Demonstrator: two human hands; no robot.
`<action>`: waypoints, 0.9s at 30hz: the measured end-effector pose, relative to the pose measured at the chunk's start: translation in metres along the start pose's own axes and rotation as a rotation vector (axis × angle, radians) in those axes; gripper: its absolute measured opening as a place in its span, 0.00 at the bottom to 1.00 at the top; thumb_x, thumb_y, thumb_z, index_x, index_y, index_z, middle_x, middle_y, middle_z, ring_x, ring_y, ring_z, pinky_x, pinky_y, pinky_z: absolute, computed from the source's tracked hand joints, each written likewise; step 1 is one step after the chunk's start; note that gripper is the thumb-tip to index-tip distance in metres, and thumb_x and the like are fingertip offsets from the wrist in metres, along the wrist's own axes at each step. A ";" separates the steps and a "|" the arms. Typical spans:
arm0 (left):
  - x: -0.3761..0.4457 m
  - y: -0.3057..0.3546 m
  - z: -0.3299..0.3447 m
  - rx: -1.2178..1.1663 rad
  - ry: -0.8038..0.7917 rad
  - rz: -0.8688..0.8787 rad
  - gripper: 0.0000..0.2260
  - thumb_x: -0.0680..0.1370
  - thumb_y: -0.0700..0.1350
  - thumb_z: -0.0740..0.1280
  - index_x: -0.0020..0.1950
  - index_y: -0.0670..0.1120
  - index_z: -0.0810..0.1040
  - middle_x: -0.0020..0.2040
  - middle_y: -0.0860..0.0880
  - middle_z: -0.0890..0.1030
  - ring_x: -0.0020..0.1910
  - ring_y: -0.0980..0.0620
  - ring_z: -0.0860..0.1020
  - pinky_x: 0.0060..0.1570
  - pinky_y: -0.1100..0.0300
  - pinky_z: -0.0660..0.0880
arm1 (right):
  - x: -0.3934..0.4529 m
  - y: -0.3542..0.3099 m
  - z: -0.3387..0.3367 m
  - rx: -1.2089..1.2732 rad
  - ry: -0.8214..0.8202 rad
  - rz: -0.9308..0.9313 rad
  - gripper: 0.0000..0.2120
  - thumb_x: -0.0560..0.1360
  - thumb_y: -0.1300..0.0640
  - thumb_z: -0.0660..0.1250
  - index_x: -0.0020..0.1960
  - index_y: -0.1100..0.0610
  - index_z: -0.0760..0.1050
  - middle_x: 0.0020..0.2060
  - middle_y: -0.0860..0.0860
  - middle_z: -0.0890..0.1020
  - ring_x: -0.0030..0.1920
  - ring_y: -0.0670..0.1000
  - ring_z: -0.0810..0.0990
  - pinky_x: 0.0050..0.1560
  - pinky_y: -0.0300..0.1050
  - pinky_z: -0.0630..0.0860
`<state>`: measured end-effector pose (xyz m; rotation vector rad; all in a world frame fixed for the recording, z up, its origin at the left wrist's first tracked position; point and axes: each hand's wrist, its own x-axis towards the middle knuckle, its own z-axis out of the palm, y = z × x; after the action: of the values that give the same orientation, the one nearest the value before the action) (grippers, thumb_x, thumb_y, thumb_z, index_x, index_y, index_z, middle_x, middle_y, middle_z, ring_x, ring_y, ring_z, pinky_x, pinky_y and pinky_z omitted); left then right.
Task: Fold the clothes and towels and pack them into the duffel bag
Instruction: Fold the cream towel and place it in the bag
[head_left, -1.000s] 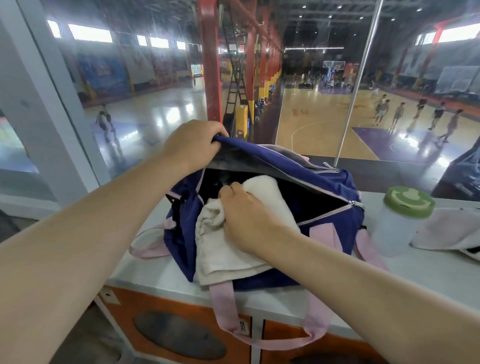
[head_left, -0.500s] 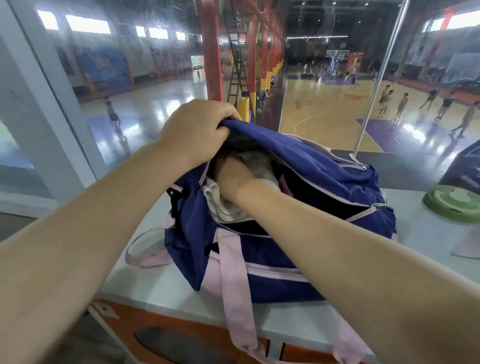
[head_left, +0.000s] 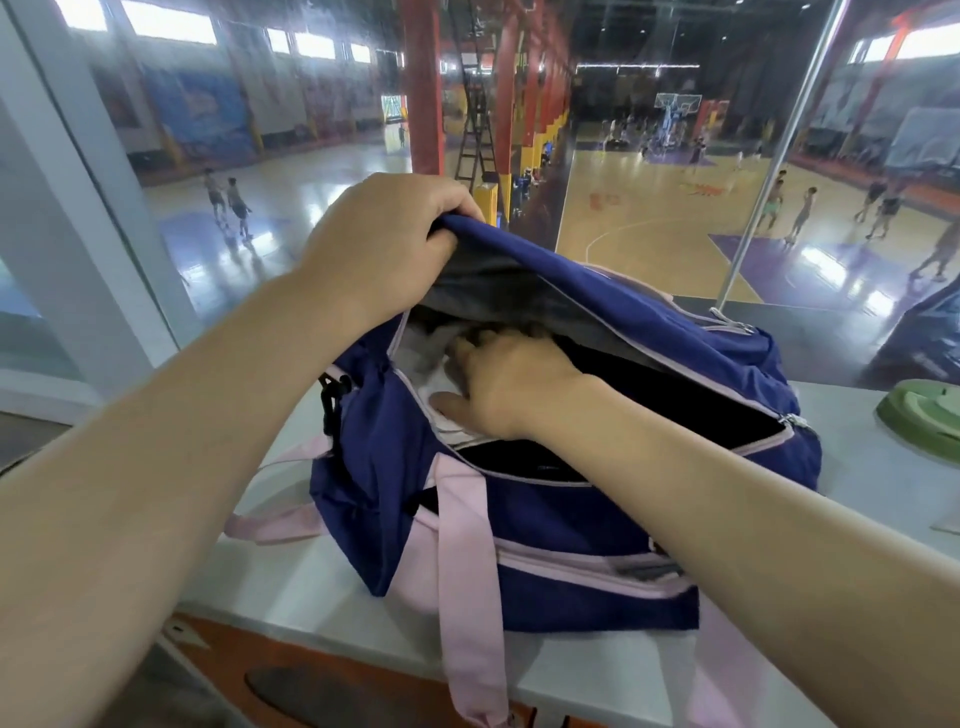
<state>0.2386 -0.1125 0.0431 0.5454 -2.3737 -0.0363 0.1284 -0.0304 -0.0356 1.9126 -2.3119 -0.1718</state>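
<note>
Biggest risk imo: the navy duffel bag (head_left: 545, 525) sits at the counter (head_left: 322, 587) edge, lower centre, so a hard shove could slide it off. In mid-frame the right hand (head_left: 506, 387) presses the white towel (head_left: 431, 364) inside, fingers spread flat, tips lost in shadow. Above it the left hand (head_left: 382, 244) pinches the flap up; letting go drops it. The green lid (head_left: 922, 423) is cut off at far right.

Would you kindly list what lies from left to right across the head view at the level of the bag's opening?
Black strap buckle → white towel inside the duffel bag → right hand pressing on it → zipper pull → green lid.
</note>
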 end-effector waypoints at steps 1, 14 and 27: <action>0.001 0.000 0.001 -0.007 0.002 -0.010 0.15 0.76 0.38 0.61 0.54 0.53 0.81 0.44 0.55 0.79 0.45 0.53 0.75 0.44 0.59 0.66 | 0.000 0.003 0.004 0.017 -0.058 0.007 0.32 0.78 0.34 0.51 0.77 0.50 0.58 0.75 0.56 0.63 0.73 0.60 0.62 0.71 0.58 0.57; -0.012 0.009 0.015 0.096 -0.046 -0.103 0.14 0.77 0.39 0.59 0.59 0.52 0.75 0.49 0.49 0.80 0.47 0.46 0.75 0.43 0.53 0.68 | -0.004 0.005 0.025 0.290 -0.114 0.003 0.34 0.79 0.32 0.45 0.79 0.48 0.51 0.79 0.54 0.51 0.78 0.56 0.44 0.75 0.60 0.41; -0.046 0.083 0.009 0.251 -0.113 0.002 0.21 0.73 0.44 0.53 0.64 0.47 0.73 0.61 0.46 0.77 0.62 0.45 0.73 0.65 0.46 0.67 | -0.135 0.032 0.002 0.451 0.095 -0.049 0.29 0.79 0.40 0.55 0.76 0.51 0.60 0.77 0.54 0.60 0.77 0.55 0.53 0.76 0.58 0.51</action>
<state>0.2325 -0.0197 0.0211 0.6745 -2.5054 0.2409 0.1218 0.1078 -0.0361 2.1116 -2.3903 0.4653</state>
